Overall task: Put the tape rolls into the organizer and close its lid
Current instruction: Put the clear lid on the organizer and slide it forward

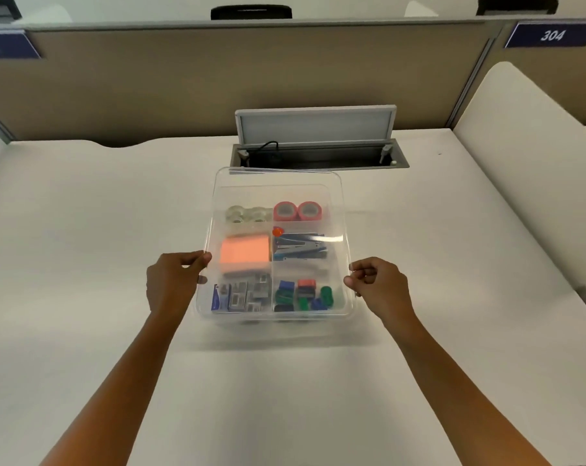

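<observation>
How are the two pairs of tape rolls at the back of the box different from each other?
The clear tape rolls are see-through and colourless; the pink tape rolls are solid pink with grey centres. The clear pair sits in the back-left compartment, the pink pair in the back-right. The pink rolls look slightly larger. Both pairs lie side by side under the clear lid.

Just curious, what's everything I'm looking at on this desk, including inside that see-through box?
organizer: one, clear plastic, middle of the desk
lid: one, clear, held over the organizer
clear tape rolls: two, back left compartment
red tape rolls: two, back right compartment
sticky notes: one pad, orange, middle left
stapler: one, blue, middle right
staple boxes: several, grey and blue, front left
binder clips: several, green, blue, red, front right
desk: one, white
cable hatch: one, grey, open, behind the organizer
left hand: gripping the lid's left edge
right hand: gripping the lid's right edge
</observation>
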{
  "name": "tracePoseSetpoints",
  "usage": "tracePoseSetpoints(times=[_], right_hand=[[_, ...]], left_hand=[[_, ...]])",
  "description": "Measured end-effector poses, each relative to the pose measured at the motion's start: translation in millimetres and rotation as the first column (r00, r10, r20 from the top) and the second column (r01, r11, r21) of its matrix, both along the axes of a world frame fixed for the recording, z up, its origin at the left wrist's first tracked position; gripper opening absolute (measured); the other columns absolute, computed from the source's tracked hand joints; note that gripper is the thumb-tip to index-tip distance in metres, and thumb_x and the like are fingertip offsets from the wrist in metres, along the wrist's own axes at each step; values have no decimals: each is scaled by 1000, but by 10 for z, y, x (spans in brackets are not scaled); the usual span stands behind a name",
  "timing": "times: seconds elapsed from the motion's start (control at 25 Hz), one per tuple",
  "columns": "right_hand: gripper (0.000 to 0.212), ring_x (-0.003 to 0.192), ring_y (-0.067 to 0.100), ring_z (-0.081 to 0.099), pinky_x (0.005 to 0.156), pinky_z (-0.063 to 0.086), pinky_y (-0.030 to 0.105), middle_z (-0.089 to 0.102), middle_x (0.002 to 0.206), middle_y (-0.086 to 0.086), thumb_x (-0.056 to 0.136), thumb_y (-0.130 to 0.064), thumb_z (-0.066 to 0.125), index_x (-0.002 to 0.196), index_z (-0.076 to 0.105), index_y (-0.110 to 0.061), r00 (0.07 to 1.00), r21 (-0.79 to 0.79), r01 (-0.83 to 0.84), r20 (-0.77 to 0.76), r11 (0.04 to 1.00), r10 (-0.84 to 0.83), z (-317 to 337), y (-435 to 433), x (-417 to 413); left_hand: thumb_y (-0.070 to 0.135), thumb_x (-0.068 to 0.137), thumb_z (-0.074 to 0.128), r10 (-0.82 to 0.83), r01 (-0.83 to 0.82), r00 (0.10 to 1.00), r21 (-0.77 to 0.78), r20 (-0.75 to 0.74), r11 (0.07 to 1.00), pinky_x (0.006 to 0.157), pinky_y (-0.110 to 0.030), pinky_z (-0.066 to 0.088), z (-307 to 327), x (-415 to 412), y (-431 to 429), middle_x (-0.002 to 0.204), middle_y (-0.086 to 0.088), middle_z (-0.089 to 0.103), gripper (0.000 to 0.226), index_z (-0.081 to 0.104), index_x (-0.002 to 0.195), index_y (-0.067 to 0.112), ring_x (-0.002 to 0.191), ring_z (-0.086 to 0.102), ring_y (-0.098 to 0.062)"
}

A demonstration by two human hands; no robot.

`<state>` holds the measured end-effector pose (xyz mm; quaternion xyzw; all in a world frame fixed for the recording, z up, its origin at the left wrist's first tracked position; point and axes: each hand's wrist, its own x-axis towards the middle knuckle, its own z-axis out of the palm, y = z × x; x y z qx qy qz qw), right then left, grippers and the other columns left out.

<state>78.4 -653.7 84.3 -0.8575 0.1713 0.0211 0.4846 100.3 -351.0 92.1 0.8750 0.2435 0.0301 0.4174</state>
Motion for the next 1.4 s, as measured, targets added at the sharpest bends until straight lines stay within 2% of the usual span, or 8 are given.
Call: tracePoseSetpoints(times=[0.16, 0.36, 0.6, 0.68, 0.8, 1.04, 1.24, 1.4], right_hand=[[26, 83, 27, 66, 84, 52, 31, 68, 92, 10, 81, -13, 75, 104, 66, -5, 1000, -35, -2, -30, 999, 1, -11, 60, 37], [27, 82, 26, 65, 81, 51, 27, 70, 96, 12, 81, -14, 75, 104, 66, -5, 999, -23, -27, -45, 999, 26, -31, 121, 56], [34, 84, 27, 68, 79, 58, 33, 68, 100, 9, 84, -23, 72, 113, 60, -10, 986, 4, -112, -120, 994, 112, -20, 118, -17], [35, 72, 23, 67, 72, 58, 29, 67, 98, 8, 84, -24, 72, 114, 60, -10, 972, 90, -117, -194, 989, 132, -51, 82, -107], [34, 66, 23, 66, 81, 59, 40, 66, 92, 12, 84, -12, 72, 114, 60, -3, 963, 325, 2, -257, 946, 86, -129, 68, -213], [24, 70, 22, 61, 70, 54, 29, 65, 82, 12, 83, 2, 67, 106, 62, 4, 951, 542, 135, -307, 829, 46, -172, 61, -205], [8, 65, 19, 59, 55, 56, 20, 62, 75, 10, 86, 5, 62, 88, 63, -3, 935, 583, 141, -344, 800, 85, -167, 104, -192], [18, 67, 24, 63, 71, 59, 33, 65, 82, 13, 85, 0, 66, 101, 59, -2, 944, 544, 97, -315, 834, 95, -177, 55, -209]], left_hand=[[42, 86, 60, 84, -87, 996, 131, 24, 988, 65, -29, 38, -29, 89, -52, 71, -5, 70, 25, 76, 97, 25, 76, 60, -27], [38, 88, 60, 92, -107, 992, 193, 84, 975, 66, -34, 40, -103, 78, 12, 88, -15, 75, 26, 75, 101, 21, 85, 63, -38], [39, 88, 60, 91, -116, 989, 228, 116, 967, 68, -34, 43, -132, 48, 42, 88, -12, 75, 25, 74, 99, 23, 84, 65, -35], [41, 87, 60, 89, -110, 991, 225, 104, 968, 69, -34, 42, -130, 49, 56, 88, -9, 75, 24, 73, 96, 24, 85, 66, -32], [43, 86, 59, 72, -84, 996, 215, 60, 973, 71, -33, 42, -126, 62, 84, 93, -4, 74, 24, 71, 95, 25, 87, 66, -30], [56, 79, 63, -19, 31, 999, 323, -41, 946, 74, -34, 43, -28, -35, 145, 95, 6, 65, 39, 66, 97, 22, 95, 61, -26], [43, 80, 69, -31, -8, 957, -130, -290, 992, 54, -26, 47, -68, -244, 226, 78, -7, 69, 37, 65, 97, 9, 68, 65, -19], [22, 85, 67, -48, -58, 954, -338, -297, 939, 55, -21, 44, -78, -319, 318, 76, -11, 68, 23, 66, 98, 2, 70, 64, -14]])
